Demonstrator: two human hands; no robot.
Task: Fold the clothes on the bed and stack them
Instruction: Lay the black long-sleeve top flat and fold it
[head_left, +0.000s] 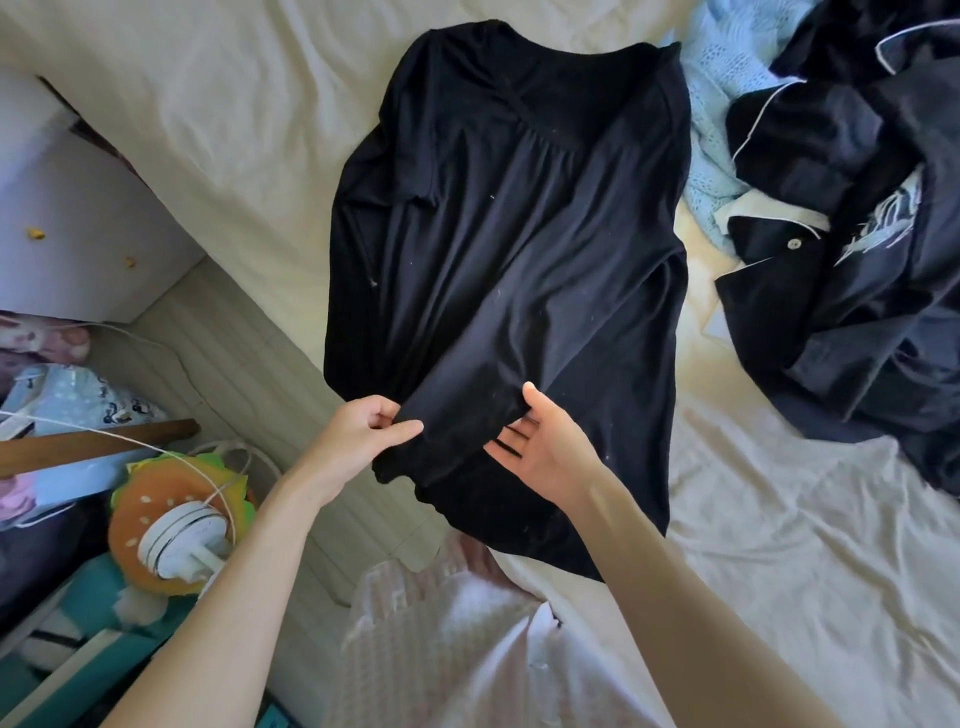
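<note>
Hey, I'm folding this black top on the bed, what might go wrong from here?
The left hand only pinches the cuff of the black top, and the right hand lies open under it, so the sleeve may slip. The hem hangs over the bed edge and may slide off.

so i count one black long-sleeved top (498, 249), one light blue knit (711, 135), one navy piped pajama shirt (841, 218), two hands.
</note>
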